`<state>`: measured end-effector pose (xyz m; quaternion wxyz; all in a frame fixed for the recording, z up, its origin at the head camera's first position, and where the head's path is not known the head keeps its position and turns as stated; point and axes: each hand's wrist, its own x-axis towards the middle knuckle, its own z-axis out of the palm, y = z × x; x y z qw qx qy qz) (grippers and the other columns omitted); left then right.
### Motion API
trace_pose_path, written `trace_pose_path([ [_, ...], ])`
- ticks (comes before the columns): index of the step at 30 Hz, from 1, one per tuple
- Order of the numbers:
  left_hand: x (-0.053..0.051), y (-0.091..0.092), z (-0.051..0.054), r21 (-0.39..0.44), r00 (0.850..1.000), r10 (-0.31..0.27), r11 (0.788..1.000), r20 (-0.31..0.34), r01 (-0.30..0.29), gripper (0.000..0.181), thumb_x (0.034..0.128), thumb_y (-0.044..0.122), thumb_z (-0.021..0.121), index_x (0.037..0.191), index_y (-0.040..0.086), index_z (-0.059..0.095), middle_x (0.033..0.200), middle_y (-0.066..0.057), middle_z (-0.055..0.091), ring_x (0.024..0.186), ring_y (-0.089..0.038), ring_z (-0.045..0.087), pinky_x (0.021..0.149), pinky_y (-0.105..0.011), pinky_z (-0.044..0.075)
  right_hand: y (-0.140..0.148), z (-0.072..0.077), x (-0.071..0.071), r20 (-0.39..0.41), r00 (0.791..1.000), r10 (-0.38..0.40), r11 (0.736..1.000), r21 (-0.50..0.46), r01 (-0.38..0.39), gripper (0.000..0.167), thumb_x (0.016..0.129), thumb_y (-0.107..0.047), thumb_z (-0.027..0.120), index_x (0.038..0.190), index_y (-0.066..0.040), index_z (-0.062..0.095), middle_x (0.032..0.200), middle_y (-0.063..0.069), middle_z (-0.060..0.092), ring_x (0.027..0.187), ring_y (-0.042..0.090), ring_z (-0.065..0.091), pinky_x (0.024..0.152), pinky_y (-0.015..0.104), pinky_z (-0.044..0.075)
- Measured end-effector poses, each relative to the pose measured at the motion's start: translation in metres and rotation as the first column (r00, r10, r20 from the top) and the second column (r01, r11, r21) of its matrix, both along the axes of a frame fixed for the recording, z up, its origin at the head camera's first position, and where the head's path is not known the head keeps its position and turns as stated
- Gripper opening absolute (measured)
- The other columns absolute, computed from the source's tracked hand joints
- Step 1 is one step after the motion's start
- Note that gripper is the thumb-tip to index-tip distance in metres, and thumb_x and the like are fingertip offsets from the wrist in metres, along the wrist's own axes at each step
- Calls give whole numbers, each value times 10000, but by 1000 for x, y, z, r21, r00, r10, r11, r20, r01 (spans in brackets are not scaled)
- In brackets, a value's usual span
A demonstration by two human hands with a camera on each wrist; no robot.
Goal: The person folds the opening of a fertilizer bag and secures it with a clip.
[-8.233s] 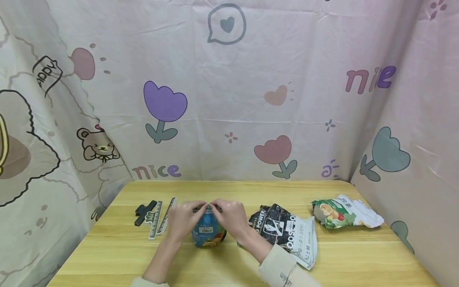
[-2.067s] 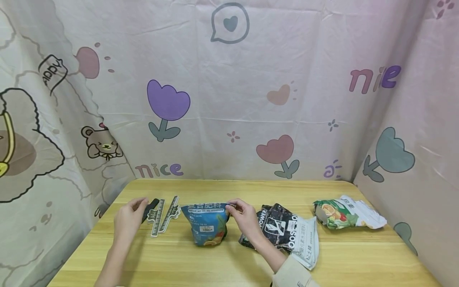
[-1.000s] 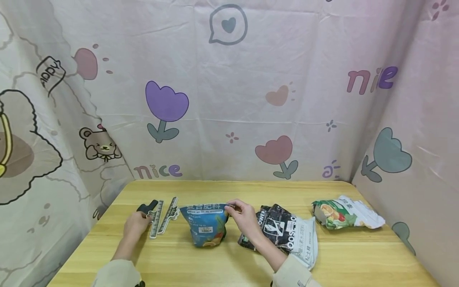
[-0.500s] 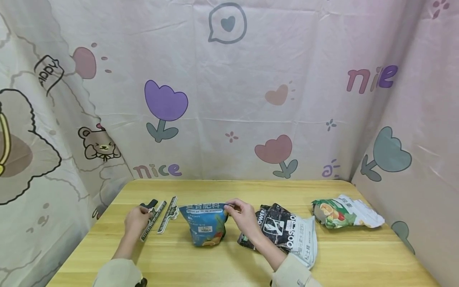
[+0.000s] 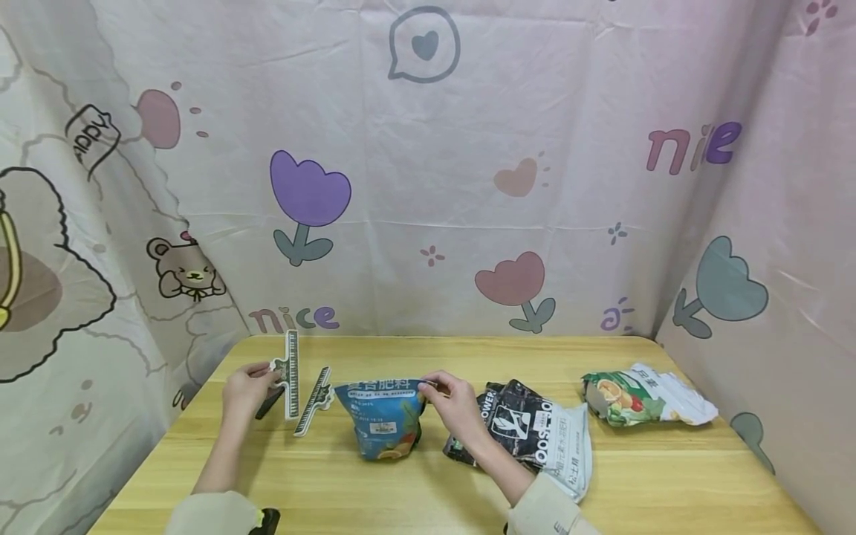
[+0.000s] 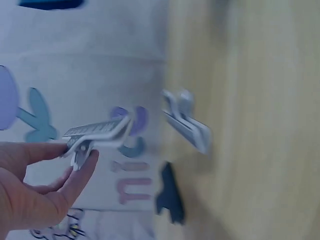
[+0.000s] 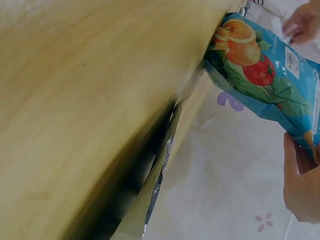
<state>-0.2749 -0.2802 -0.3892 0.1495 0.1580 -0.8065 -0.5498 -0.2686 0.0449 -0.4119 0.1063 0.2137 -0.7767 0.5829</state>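
In the head view my left hand (image 5: 246, 391) pinches a white clip with a piano-key pattern (image 5: 291, 375), lifted off the table and nearly upright. The left wrist view shows thumb and fingers on the handles of this clip (image 6: 95, 134). My right hand (image 5: 456, 407) pinches the upper right corner of a blue pouch (image 5: 384, 420) that stands on the table. In the right wrist view the pouch (image 7: 280, 75) shows oranges and a tomato, with my right hand (image 7: 302, 185) at its top edge.
A second piano-key clip (image 5: 312, 401) lies left of the pouch. A black clip (image 5: 269, 401) lies partly behind my left hand. Black-and-white bags (image 5: 528, 431) lie beside my right forearm, and a green-and-white bag (image 5: 645, 397) is at the far right of the table.
My left hand has gone from the black clip to the nearer piano-key clip, gripped it and raised it. My right hand has stayed at the corner of the pouch, which is now unfolded.
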Motion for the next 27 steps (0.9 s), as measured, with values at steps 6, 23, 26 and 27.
trace_pose_path([
  [6,-43,-35,-32,226,993,-71,970,-97,92,516,857,149,613,1311,-30,447,1088,-116,540,810,-121,600,723,-303,528,0,-2,-2,-13,1000,-3,1000,1,3,166,901,-202,602,950,-59,670,862,15,648,860,180,623,714,237,510],
  [23,54,53,96,149,958,-163,968,-235,202,493,931,138,535,1342,-70,358,1194,-145,438,849,22,546,795,-169,469,-1,33,25,32,999,20,999,-33,-19,129,898,-31,574,963,60,637,835,195,638,836,357,612,706,365,529],
  [26,59,60,100,127,949,-202,963,-243,237,463,932,123,517,1324,-70,364,1177,-142,446,876,3,545,804,-172,466,-2,32,25,33,999,25,999,-40,-23,127,898,-30,573,959,61,638,827,177,638,828,336,615,714,401,522],
  [27,60,62,101,124,944,-216,960,-250,252,458,931,115,516,1318,-75,363,1158,-135,454,875,-5,550,803,-175,467,-2,32,25,31,999,25,999,-40,-24,126,898,-29,573,958,61,637,833,173,638,835,328,615,718,392,524],
])
